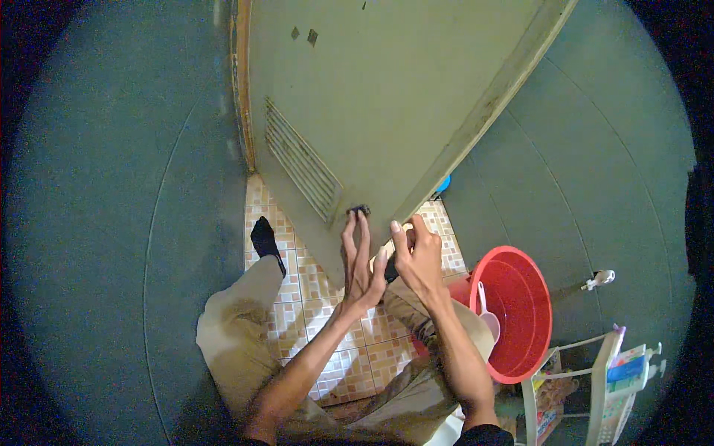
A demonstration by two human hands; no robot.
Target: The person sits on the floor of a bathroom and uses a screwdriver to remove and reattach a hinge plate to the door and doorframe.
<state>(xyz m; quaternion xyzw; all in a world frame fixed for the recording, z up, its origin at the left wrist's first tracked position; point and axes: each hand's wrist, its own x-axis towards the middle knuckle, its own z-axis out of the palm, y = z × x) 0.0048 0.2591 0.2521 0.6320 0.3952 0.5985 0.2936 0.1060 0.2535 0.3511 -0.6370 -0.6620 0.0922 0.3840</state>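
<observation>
A greenish-grey door stands in front of me, with a slatted vent low on its face. My left hand reaches up to it with long fingers stretched out. Its fingertips touch a small dark fitting or hole near the door's lower part; which of the two I cannot tell. My right hand is at the door's right edge, thumb on the near face and curled fingers round the edge. Between my wrists, a dark shape, perhaps my other foot, is partly hidden.
On the right stands a red bucket holding a pale dipper. Beyond it are a white rack with bottles and a small white wall fitting. Grey walls flank the tiled floor. My black-socked foot is at left.
</observation>
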